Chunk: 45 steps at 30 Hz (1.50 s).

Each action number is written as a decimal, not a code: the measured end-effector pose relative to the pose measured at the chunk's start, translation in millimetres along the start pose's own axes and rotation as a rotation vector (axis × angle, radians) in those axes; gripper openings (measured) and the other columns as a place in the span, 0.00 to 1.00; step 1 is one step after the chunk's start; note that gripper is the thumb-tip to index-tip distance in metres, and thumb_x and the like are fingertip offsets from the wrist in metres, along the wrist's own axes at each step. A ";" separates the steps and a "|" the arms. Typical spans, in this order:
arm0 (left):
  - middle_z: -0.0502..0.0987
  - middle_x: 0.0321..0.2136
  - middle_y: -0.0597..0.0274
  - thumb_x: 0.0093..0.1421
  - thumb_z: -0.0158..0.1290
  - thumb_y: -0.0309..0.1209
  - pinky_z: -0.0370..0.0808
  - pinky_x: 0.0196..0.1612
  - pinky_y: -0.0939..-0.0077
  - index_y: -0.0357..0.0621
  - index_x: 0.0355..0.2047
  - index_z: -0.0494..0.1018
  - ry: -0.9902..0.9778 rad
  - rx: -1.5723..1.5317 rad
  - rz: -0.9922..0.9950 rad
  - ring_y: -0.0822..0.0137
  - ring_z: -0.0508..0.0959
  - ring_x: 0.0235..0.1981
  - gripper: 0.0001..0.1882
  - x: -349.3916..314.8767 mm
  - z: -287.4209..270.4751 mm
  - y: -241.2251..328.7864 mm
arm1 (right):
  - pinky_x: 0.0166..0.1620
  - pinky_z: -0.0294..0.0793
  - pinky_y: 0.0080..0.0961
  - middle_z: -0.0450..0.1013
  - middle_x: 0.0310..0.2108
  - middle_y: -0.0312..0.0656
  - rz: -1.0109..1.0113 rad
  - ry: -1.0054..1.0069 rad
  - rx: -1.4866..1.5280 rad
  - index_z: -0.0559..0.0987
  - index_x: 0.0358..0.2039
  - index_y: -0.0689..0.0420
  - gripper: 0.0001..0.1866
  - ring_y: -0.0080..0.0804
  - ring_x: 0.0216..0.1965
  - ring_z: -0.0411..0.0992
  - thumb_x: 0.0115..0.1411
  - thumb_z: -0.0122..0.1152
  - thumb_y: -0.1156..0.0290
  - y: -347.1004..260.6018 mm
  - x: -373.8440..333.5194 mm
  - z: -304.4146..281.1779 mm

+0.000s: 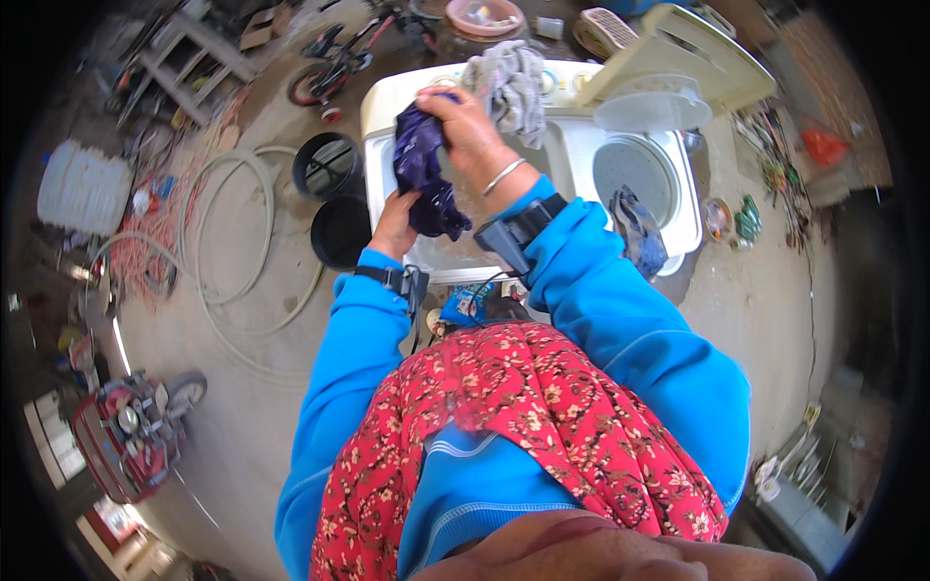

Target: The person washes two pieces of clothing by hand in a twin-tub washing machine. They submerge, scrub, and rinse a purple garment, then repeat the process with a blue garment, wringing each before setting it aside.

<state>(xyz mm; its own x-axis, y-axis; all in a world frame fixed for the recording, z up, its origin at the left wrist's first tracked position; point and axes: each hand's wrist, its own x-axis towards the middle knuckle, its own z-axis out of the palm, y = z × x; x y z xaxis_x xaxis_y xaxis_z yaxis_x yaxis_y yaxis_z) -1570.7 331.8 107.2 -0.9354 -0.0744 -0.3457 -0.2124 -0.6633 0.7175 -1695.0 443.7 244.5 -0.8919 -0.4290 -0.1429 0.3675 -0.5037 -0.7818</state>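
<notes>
A wet-looking dark purple cloth garment (422, 160) hangs bunched between my hands over the wash tub of a white twin-tub washing machine (686, 218). My right hand (469, 134) grips its upper end near the control panel. Lower down, on the near left, my left hand (393, 225) is closed on its edge. Cloudy water (475, 254) shows in the tub below. A grey cloth (511, 92) is draped over the panel, just right of my right hand. To the right, a dark blue-grey cloth (636, 232) lies over the front rim by the round spin tub (635, 176).
Behind the spin tub, a cream lid (693, 63) stands raised beside a clear round cover (651, 105). Two black buckets (327, 167) stand left of the machine, near a coiled pale hose (266, 218). Farther off are a small bicycle (334, 68) and a pink basin (484, 16).
</notes>
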 end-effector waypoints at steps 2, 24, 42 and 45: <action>0.77 0.47 0.53 0.65 0.46 0.36 0.73 0.55 0.56 0.38 0.53 0.70 -0.015 -0.202 -0.126 0.54 0.77 0.48 0.20 1.0 -3.3 0.4 | 0.38 0.74 0.22 0.75 0.34 0.39 -0.066 0.005 -0.055 0.78 0.39 0.60 0.10 0.26 0.34 0.74 0.55 0.63 0.76 7.3 2.6 -9.8; 0.76 0.48 0.60 0.56 0.63 0.41 0.68 0.58 0.60 0.46 0.47 0.72 0.033 -0.518 0.065 0.60 0.73 0.52 0.22 -47.7 38.5 1.7 | 0.57 0.60 0.42 0.69 0.52 0.44 -0.567 -0.266 -1.526 0.72 0.50 0.51 0.20 0.45 0.58 0.63 0.56 0.53 0.69 102.0 -85.0 -56.7; 0.74 0.27 0.63 0.55 0.61 0.27 0.67 0.20 0.78 0.43 0.37 0.72 -0.161 -0.274 -0.326 0.69 0.74 0.24 0.11 -47.9 78.3 34.3 | 0.55 0.71 0.34 0.70 0.52 0.46 0.312 -0.636 -0.118 0.71 0.54 0.54 0.28 0.39 0.53 0.69 0.57 0.66 0.57 21.3 -19.4 -39.7; 0.74 0.27 0.65 0.54 0.61 0.27 0.66 0.19 0.77 0.45 0.37 0.73 -0.088 -0.044 -0.305 0.71 0.73 0.24 0.11 -45.0 77.2 35.0 | 0.45 0.77 0.29 0.76 0.37 0.38 0.302 -0.636 -0.374 0.78 0.37 0.56 0.10 0.31 0.38 0.76 0.56 0.67 0.69 22.3 -11.0 -30.2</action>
<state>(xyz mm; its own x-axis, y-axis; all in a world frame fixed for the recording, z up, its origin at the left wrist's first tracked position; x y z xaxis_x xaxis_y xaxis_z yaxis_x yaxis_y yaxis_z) -1557.9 369.4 194.6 -0.8518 0.1965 -0.4856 -0.4763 -0.6766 0.5616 -1685.0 459.8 210.3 -0.4052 -0.9092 -0.0959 0.3562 -0.0605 -0.9324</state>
